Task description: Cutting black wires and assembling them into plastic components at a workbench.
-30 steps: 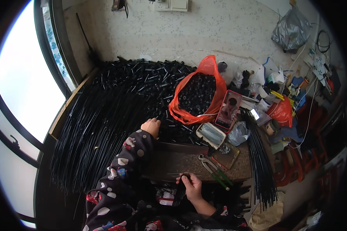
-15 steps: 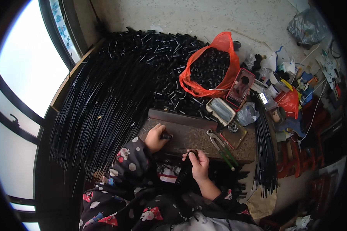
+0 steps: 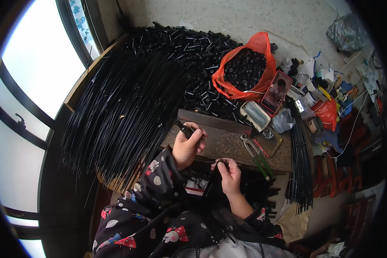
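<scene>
My left hand (image 3: 185,148) is closed around a short black cylindrical piece (image 3: 184,129), raised above the worktable (image 3: 219,144) with one end poking out past the fingers. To its right and nearer to me, my right hand (image 3: 231,178) pinches the top of a bundle of thin black rods (image 3: 210,187), which hangs down below the table edge. The tips show as a short row above the thumb. Green-handled pincers (image 3: 259,160) lie on the table beyond my right hand. The two hands are apart.
Long black rods (image 3: 116,112) cover the left side. Behind lies a heap of small black tubular parts (image 3: 198,47). An orange-red bag (image 3: 268,49) holds more parts. A phone (image 3: 276,92), a tray (image 3: 255,115) and another rod bundle (image 3: 301,167) sit at right.
My left hand has lifted and turned, bringing the black piece up into sight. Fine wires sticking out at my right fingers no longer show. The whole view has shifted slightly.
</scene>
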The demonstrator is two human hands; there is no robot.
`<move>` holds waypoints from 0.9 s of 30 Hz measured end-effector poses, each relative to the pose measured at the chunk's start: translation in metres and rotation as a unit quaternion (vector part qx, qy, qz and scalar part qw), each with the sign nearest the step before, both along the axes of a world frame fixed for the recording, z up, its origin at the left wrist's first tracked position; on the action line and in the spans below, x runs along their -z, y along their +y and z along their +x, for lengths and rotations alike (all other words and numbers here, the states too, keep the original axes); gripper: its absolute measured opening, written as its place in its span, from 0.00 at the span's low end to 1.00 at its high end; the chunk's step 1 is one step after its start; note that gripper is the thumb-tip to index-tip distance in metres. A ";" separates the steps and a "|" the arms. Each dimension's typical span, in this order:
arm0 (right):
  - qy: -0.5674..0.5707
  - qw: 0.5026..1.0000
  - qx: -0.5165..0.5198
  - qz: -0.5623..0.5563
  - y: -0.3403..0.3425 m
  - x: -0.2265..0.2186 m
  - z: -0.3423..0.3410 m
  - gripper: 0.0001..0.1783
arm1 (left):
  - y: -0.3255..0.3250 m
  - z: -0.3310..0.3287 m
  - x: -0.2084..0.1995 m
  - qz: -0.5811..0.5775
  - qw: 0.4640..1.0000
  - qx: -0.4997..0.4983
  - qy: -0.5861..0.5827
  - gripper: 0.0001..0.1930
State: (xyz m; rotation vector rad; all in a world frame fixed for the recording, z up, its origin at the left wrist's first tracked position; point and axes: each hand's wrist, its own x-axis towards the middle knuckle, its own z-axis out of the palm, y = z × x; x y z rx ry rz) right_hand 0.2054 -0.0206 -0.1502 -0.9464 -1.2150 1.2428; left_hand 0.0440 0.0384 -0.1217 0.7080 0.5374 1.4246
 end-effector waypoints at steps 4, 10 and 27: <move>0.144 0.988 0.022 -0.059 0.002 0.005 -0.001 0.07 | -0.029 -0.011 0.029 -0.135 0.983 0.128 0.009 0.08; 0.146 0.986 0.064 -0.045 -0.006 0.006 -0.014 0.06 | -0.035 -0.006 0.035 -0.157 0.939 0.274 -0.139 0.12; 0.142 0.987 0.057 -0.047 -0.005 0.004 -0.017 0.08 | -0.034 0.004 0.017 0.051 0.984 0.099 0.141 0.15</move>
